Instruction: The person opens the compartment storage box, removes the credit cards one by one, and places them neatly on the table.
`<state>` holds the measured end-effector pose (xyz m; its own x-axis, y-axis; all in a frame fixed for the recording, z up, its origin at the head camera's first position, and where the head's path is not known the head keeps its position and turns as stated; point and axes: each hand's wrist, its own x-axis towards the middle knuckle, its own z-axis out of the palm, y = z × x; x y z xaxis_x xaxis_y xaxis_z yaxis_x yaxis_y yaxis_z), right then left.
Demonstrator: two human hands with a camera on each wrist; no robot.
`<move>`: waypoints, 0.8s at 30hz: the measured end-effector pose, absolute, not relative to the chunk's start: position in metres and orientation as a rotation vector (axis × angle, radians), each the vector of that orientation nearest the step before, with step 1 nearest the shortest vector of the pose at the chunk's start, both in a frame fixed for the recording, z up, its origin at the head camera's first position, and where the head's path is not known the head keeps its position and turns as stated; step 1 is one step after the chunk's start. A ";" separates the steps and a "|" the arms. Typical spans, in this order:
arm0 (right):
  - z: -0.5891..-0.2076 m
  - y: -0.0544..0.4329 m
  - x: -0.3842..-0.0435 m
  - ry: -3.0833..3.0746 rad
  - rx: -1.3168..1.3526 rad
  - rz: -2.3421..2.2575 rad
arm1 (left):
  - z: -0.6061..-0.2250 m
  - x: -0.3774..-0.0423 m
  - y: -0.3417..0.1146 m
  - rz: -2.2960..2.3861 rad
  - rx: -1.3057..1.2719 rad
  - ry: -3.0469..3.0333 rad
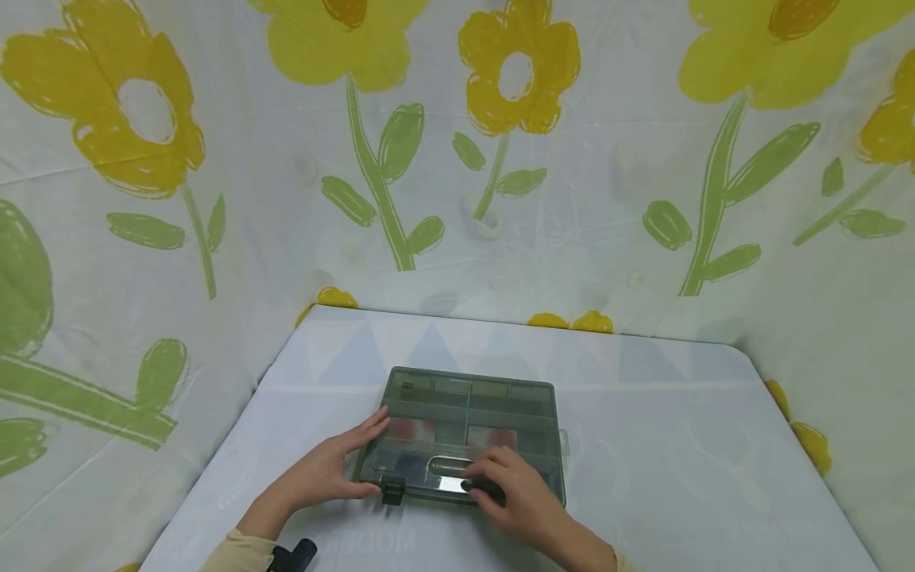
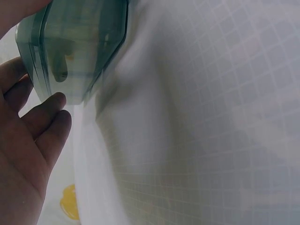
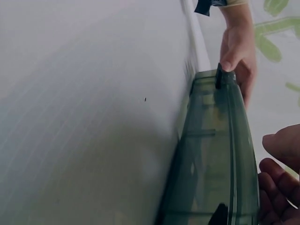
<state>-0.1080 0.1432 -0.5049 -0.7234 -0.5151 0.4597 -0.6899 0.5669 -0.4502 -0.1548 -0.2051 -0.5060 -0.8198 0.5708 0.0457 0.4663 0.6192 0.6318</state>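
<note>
A translucent grey-green compartment box [image 1: 511, 405] lies on the table, its lid down. My left hand [image 1: 325, 473] spans its front left corner, fingers against the side and thumb by the dark latch [image 1: 392, 490]. In the left wrist view, the left fingertips [image 2: 55, 101] touch the box wall. My right hand [image 1: 520, 492] is at the front edge, right of the lid's oval recess, fingers bent. In the right wrist view, its thumb [image 3: 283, 144] and curled fingers stand apart beside the lid, with nothing visible between them. A second dark latch [image 3: 219, 215] shows low on the front.
The table [image 1: 665, 453] carries a pale cloth with blue triangles along the back. White curtains [image 1: 593, 199] with yellow flowers surround it on the back and sides. Reddish and white pieces [image 1: 493, 437] show through the lid. A black device [image 1: 293, 556] is on my left wrist.
</note>
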 end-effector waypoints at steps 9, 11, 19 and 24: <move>-0.497 0.169 -0.104 -2.677 0.800 0.900 | -0.506 -0.155 -0.206 0.982 0.880 2.675; -0.495 0.175 -0.103 -2.708 0.765 0.890 | -0.506 -0.155 -0.206 0.987 0.881 2.671; -0.497 0.204 -0.103 -2.726 0.700 0.846 | -0.508 -0.155 -0.206 0.994 0.876 2.663; -0.499 0.220 -0.103 -2.688 0.701 0.816 | -0.508 -0.154 -0.206 1.000 0.868 2.660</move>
<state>-0.1027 0.2200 -0.4993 -0.8545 -0.3739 0.3605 -0.5112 0.7282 -0.4564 -0.1544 -0.2057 -0.5079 -0.8159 0.5766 0.0434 0.4624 0.6056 0.6477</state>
